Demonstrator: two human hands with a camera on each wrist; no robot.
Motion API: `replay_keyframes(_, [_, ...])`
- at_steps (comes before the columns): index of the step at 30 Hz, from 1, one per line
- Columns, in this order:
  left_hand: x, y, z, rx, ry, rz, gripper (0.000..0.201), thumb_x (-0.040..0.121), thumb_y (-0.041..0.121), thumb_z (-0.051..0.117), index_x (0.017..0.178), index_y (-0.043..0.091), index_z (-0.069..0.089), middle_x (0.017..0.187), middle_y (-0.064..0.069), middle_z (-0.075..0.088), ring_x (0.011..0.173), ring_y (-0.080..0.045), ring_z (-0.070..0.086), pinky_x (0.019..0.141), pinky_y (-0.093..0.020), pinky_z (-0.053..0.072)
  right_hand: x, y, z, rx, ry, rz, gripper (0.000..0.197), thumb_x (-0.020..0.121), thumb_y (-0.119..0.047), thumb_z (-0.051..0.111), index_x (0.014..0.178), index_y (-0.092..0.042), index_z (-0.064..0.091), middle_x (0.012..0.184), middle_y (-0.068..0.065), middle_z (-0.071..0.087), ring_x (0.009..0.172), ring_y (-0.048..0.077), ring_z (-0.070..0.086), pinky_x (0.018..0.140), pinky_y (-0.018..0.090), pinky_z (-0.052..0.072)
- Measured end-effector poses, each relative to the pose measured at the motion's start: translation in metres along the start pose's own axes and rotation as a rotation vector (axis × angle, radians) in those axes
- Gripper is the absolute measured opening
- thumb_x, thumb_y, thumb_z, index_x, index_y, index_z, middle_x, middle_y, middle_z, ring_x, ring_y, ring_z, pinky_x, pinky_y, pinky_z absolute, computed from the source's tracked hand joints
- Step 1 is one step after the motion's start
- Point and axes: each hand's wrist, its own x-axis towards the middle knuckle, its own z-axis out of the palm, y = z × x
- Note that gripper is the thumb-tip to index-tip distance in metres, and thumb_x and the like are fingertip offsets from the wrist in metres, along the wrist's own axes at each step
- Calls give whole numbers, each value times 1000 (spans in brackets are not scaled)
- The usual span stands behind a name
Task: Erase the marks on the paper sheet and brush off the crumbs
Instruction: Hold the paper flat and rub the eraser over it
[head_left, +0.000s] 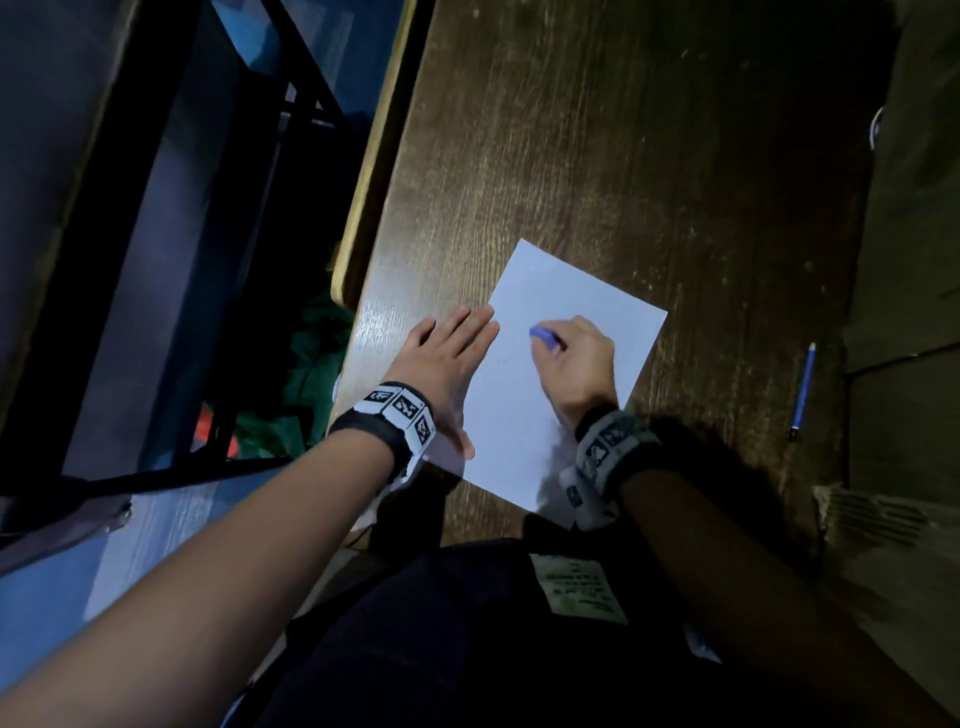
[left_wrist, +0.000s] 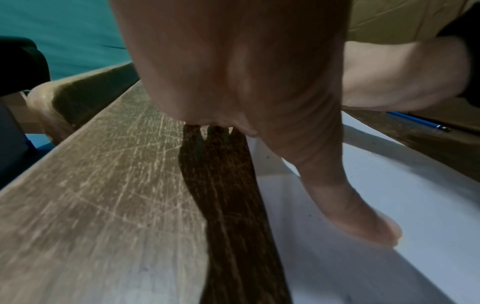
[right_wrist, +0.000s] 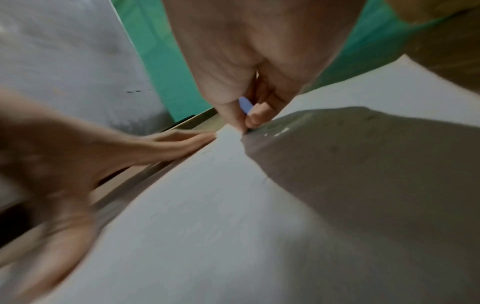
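Head view: left hand (head_left: 447, 358), fingers straight and together, presses the paper sheet's (head_left: 571, 291) left edge on the desk (head_left: 623, 130) while right hand (head_left: 579, 358) pinches a blue eraser (head_left: 544, 335) mid-sheet; hard rubbing away from the pinned edge could crease or tear it.

White paper sheet (head_left: 550, 374), blank apart from a few tiny dark specks near the middle, lying flat and askew on the dark scratched wooden desk (head_left: 623, 156), close to its left and near edges. Small blue eraser (head_left: 544, 335), pinched at one end, tip down on the sheet's middle.
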Motion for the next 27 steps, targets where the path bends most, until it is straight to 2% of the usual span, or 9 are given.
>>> replay_keyframes(6, [1, -1, 2, 5, 17, 0, 164, 48, 84, 79, 160, 16, -19, 167, 2, -26, 155, -22, -20, 125, -46, -3, -77, -3, 10, 119, -333, -447, 5, 84, -7, 67, 78, -9, 66, 72, 2, 55, 63, 18, 50, 61, 33, 48])
replay_keyframes(8, [1, -2, 2, 16, 17, 5, 163, 49, 84, 78, 160, 15, -19, 167, 0, -26, 155, -23, -20, 125, -46, -5, -71, 7, 1, 75, -295, -502, 1, 80, -5, 70, 80, -5, 71, 74, 8, 63, 65, 22, 57, 62, 35, 50])
replay_keyframes(10, [-1, -1, 2, 51, 33, 14, 161, 51, 87, 74, 159, 12, -19, 167, -2, -25, 155, -24, -20, 123, -47, -10, -62, 18, -9, 39, -88, -427, 3, 80, -1, 71, 82, -3, 72, 79, 10, 66, 72, 24, 61, 67, 35, 52])
replay_keyframes(12, [-7, 0, 4, 73, 51, 21, 158, 55, 92, 66, 159, 10, -19, 167, -4, -25, 154, -22, -21, 121, -47, -16, -53, 25, -22, 55, 36, -145, 7, 85, -3, 66, 88, -7, 71, 102, 11, 63, 96, 24, 61, 86, 35, 51])
replay_keyframes(15, [-20, 3, 13, 26, 78, 16, 151, 60, 97, 54, 159, 9, -17, 167, -4, -24, 153, -19, -24, 119, -48, -22, -46, 34, -30, -72, -47, 110, 7, 95, -20, 56, 95, -23, 63, 149, 10, 40, 143, 25, 27, 114, 44, 28])
replay_keyframes(21, [-57, 10, 40, -117, 98, 122, 134, 67, 103, 28, 163, 11, 7, 170, -3, 2, 157, -17, -4, 121, -53, -19, -12, 26, -38, -58, -206, -33, 15, 95, -14, 58, 87, -25, 53, 156, 3, 33, 145, 13, 25, 119, 47, 18])
replay_keyframes(23, [-69, 11, 44, -210, 96, 210, 119, 73, 98, 25, 160, 16, 28, 163, -1, 25, 152, -15, 20, 124, -51, -9, 5, 21, -43, -19, -320, -98, 14, 93, -10, 60, 87, -22, 55, 156, 2, 34, 145, 11, 25, 118, 44, 23])
replay_keyframes(25, [-67, 8, 42, -314, 101, 268, 90, 84, 87, 34, 147, 26, 52, 146, 3, 50, 137, -16, 45, 123, -45, 18, 17, 13, -47, -21, -433, -160, 13, 92, -7, 59, 89, -20, 58, 156, 2, 34, 145, 10, 24, 116, 35, 26])
replay_keyframes(27, [-51, 1, 29, -430, 174, 243, 50, 92, 63, 55, 127, 28, 65, 123, 2, 62, 116, -23, 60, 103, -41, 44, 24, 5, -47, -32, -530, -248, 13, 91, -6, 57, 89, -19, 59, 156, 4, 34, 146, 9, 23, 114, 29, 26])
